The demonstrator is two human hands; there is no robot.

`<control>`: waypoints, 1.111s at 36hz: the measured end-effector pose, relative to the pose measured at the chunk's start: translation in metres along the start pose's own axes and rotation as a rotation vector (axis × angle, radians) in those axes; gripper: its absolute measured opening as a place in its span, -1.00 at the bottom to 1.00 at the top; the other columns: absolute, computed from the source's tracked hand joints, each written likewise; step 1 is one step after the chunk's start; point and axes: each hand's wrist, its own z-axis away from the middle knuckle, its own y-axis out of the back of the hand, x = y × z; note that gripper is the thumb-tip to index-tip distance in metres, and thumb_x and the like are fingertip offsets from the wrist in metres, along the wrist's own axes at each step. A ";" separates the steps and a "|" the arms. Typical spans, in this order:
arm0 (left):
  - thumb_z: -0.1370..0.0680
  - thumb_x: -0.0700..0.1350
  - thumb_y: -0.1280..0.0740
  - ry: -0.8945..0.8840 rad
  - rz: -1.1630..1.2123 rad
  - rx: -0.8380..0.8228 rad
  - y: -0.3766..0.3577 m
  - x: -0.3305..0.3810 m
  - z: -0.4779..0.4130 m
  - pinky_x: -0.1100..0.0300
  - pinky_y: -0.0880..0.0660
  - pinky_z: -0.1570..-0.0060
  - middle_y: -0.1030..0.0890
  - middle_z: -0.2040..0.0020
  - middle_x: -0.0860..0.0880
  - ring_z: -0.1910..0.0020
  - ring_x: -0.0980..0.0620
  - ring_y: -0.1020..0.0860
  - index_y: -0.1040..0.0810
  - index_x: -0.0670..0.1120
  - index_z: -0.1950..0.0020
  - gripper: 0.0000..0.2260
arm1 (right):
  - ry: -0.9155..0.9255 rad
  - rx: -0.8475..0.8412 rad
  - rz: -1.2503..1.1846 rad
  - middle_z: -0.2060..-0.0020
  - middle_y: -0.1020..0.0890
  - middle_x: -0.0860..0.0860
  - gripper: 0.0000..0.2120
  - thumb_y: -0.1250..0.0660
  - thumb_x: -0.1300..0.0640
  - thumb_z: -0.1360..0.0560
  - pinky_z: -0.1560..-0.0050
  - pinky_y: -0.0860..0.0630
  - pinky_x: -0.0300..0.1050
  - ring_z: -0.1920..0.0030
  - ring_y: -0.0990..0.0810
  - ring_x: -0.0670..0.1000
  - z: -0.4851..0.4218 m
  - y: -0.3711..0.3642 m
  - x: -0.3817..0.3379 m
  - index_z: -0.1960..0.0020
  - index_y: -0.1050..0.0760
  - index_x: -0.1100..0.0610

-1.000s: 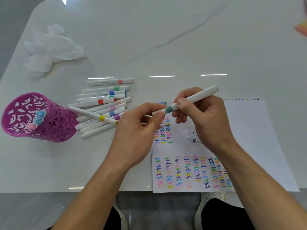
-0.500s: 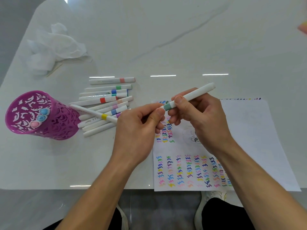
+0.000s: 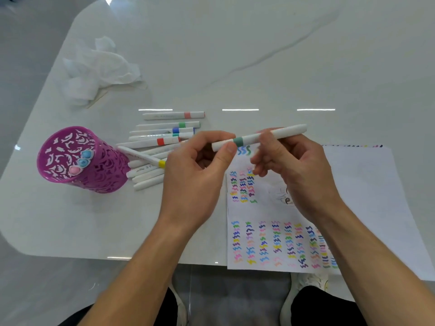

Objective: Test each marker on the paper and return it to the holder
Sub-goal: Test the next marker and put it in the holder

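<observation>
Above the paper, my left hand pinches the green-band marker at its cap end, right hand grips the barrel; a half-seated cap could dry the tip.

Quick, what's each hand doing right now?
Left hand: pinching the cap end of the green-banded marker.
Right hand: gripping the same marker's barrel.
</observation>
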 end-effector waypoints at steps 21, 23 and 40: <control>-0.59 -0.20 -0.41 -0.570 -0.594 0.487 0.073 0.009 -0.006 0.32 -0.51 -0.10 -0.64 -0.05 -0.13 -0.01 0.00 -0.62 -0.64 -0.23 -0.19 -0.80 | 0.056 -0.023 0.369 0.21 -0.67 -0.04 -0.50 -0.15 -0.26 -0.63 0.15 -0.56 -0.20 0.22 -0.62 -0.02 0.002 -0.004 0.010 0.12 -0.59 0.13; -0.60 -0.19 -0.39 -0.566 -0.620 0.526 0.080 0.011 -0.004 0.35 -0.48 -0.12 -0.64 -0.05 -0.12 -0.03 -0.02 -0.62 -0.62 -0.21 -0.24 -0.77 | 0.068 -0.014 0.370 0.21 -0.67 -0.02 -0.51 -0.16 -0.24 -0.63 0.17 -0.56 -0.22 0.22 -0.62 -0.01 0.003 -0.005 0.010 0.12 -0.59 0.13; -0.66 -0.24 -0.26 -0.544 -0.700 0.701 0.112 0.011 0.006 0.15 -0.55 -0.09 -0.55 -0.11 -0.25 -0.08 0.09 -0.49 -0.55 -0.24 -0.30 -0.77 | 0.116 -0.014 0.447 0.14 -0.64 -0.09 -0.60 -0.14 -0.17 -0.65 0.19 -0.47 -0.45 0.23 -0.60 -0.20 0.002 -0.015 0.006 0.08 -0.58 0.09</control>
